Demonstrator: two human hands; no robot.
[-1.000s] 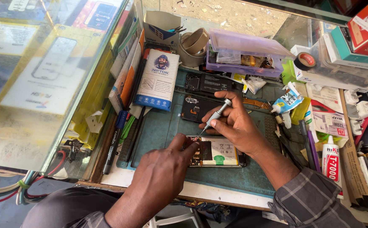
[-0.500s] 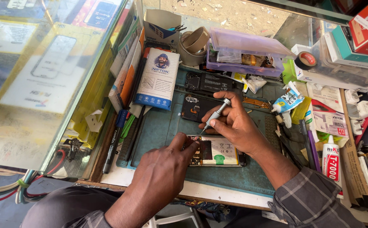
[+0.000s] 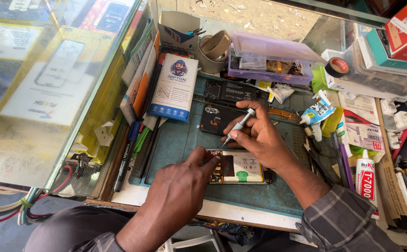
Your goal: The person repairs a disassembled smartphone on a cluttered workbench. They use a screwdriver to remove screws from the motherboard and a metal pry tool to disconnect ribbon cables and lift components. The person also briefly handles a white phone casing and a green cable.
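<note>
On the green work mat [image 3: 175, 140], centre of the bench, lies an opened phone [image 3: 240, 167] with its back off — battery and board exposed, long side roughly parallel to the near bench edge. Right hand [image 3: 259, 137] is curled closed around a small silver screwdriver [image 3: 237, 126], thumb and index pinching the shaft, cap against the fingertip; the tip angles down-left and meets the phone's left end near the board. Left hand [image 3: 180, 186] rests on the mat at the phone's left end, fingers bent, fingertips pressing the phone's edge — holding it down, nothing gripped inside the hand as far as I can tell.

Just beyond the phone: a dark back cover [image 3: 217, 119] and another black phone part [image 3: 231, 91], both on the mat. Left of those, a blue-and-white packet [image 3: 174, 88] leaning on stacked packets. Behind, a clear purple parts box [image 3: 271, 60] with its lid on and a tape roll [image 3: 215, 46]. Right side: a white glue bottle [image 3: 366, 179] with red print, a blue-white tube [image 3: 319, 111], white chargers [image 3: 397, 116]. Black marker [image 3: 124, 158] along the mat's left edge.
</note>
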